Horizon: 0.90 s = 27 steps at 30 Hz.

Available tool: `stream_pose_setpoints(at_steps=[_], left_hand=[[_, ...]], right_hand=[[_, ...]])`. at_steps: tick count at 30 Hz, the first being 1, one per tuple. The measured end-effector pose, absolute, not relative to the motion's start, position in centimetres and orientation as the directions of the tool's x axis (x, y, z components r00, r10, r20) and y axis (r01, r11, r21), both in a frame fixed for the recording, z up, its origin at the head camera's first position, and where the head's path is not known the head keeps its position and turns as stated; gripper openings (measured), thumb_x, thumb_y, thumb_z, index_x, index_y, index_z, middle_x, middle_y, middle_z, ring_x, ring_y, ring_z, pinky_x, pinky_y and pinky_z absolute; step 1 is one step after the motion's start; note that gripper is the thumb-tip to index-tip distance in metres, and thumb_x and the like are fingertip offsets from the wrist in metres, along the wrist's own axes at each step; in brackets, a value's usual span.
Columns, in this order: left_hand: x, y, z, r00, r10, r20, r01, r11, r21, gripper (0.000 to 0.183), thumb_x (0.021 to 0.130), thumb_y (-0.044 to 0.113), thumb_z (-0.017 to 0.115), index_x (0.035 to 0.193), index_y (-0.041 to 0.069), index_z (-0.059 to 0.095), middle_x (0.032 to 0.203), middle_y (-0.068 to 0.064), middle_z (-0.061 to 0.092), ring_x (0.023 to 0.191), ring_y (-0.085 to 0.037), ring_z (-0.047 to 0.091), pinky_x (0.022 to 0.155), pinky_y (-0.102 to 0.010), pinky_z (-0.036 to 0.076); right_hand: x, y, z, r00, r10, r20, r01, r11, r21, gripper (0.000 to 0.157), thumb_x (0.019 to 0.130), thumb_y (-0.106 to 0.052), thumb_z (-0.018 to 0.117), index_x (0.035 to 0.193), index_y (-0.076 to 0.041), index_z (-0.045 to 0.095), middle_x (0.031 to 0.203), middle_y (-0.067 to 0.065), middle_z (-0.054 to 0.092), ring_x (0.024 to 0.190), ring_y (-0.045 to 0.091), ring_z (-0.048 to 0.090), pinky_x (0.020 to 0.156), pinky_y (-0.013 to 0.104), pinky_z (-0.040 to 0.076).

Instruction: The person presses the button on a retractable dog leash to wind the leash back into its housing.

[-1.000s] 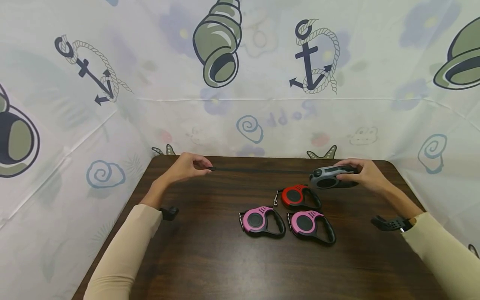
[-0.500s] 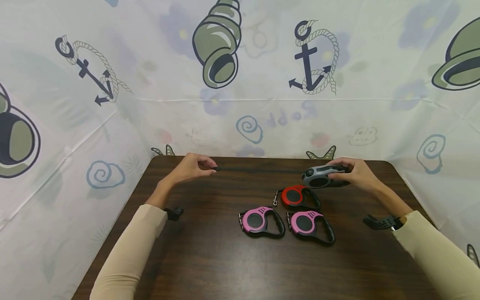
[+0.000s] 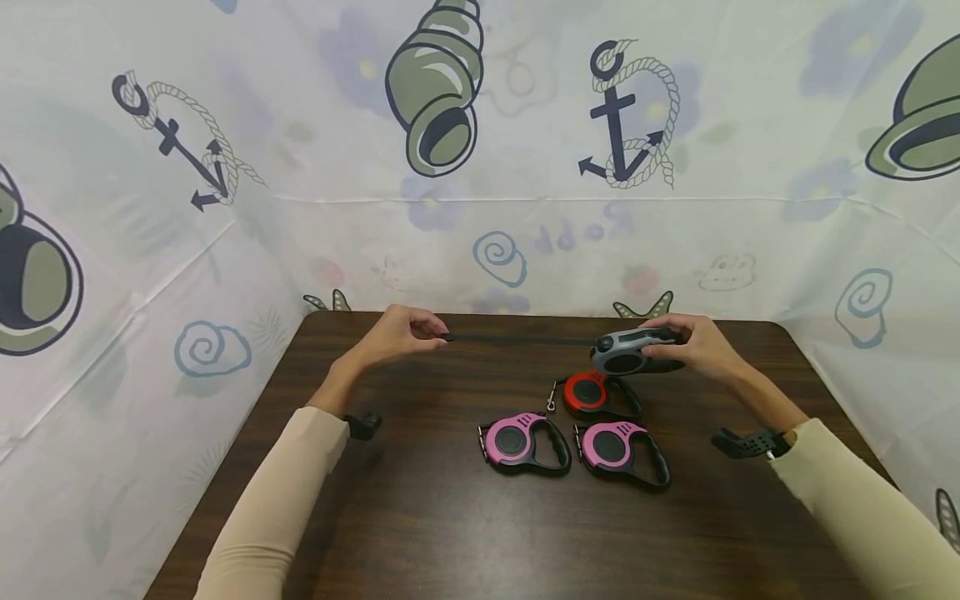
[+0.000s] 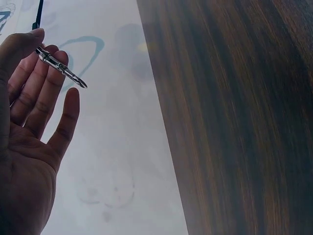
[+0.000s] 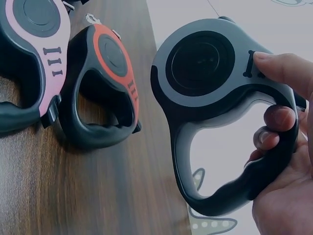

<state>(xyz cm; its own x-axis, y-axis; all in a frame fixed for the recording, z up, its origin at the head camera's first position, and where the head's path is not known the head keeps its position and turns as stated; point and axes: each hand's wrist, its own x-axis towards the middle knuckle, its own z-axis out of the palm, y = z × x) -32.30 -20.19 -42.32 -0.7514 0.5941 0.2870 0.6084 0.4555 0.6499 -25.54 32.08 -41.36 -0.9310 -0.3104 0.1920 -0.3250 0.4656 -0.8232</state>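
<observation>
My right hand (image 3: pixel 699 343) holds a grey and black retractable dog leash (image 3: pixel 628 350) above the far right of the table. In the right wrist view, its fingers curl through the loop handle and the thumb lies on the grey casing (image 5: pixel 239 63). A thin black strap (image 3: pixel 525 340) runs from the leash leftward to my left hand (image 3: pixel 405 335). Thumb and fingers of that hand pinch the strap's end, at a silver metal clip (image 4: pixel 61 67). The clip points across the fingers in the left wrist view.
On the brown wooden table (image 3: pixel 420 517) lie a red leash (image 3: pixel 584 392), a pink leash (image 3: pixel 511 442) on the left and another pink leash (image 3: pixel 608 447) on the right. A printed white cloth (image 3: pixel 330 242) stands around the back and sides.
My hands have moved closer together: the left one rightward, the right one leftward with the grey leash. The stretch of strap between them has become shorter. The leashes on the table stay put.
</observation>
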Motion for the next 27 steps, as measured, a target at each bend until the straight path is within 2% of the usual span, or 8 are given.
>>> stream_pose_setpoints(at_steps=[10,17,27], left_hand=[[-32.2,-19.0,-42.4,-0.749,0.588,0.304,0.614,0.443,0.654,0.015,0.09,0.006,0.084,0.104,0.006,0.081,0.094,-0.004,0.081,0.086,-0.019,0.078,0.08,-0.042,0.063],[-32.1,-18.1,-42.6,-0.747,0.588,0.309,0.613,0.431,0.662,0.014,0.09,0.009,0.085,0.104,0.006,0.081,0.094,-0.003,0.081,0.084,-0.018,0.077,0.077,-0.037,0.061],[-32.2,-16.7,-42.8,-0.741,0.594,0.313,0.618,0.42,0.665,0.014,0.09,0.007,0.085,0.104,0.007,0.081,0.093,-0.002,0.081,0.085,-0.017,0.077,0.079,-0.036,0.062]], right_hand=[[-25.8,31.4,-41.5,-0.929,-0.312,0.199,-0.332,0.462,-0.823,0.04,0.093,-0.009,0.081,0.13,0.002,0.07,0.096,0.005,0.075,0.08,0.012,0.069,0.068,0.031,0.059],[-25.8,30.6,-41.5,-0.931,-0.312,0.191,-0.324,0.457,-0.828,0.039,0.093,-0.009,0.081,0.129,0.002,0.071,0.094,0.004,0.074,0.079,0.014,0.069,0.067,0.029,0.057],[-26.2,29.5,-41.6,-0.931,-0.32,0.174,-0.311,0.451,-0.837,0.04,0.094,-0.012,0.082,0.131,-0.002,0.071,0.098,0.006,0.075,0.082,0.015,0.07,0.071,0.035,0.06]])
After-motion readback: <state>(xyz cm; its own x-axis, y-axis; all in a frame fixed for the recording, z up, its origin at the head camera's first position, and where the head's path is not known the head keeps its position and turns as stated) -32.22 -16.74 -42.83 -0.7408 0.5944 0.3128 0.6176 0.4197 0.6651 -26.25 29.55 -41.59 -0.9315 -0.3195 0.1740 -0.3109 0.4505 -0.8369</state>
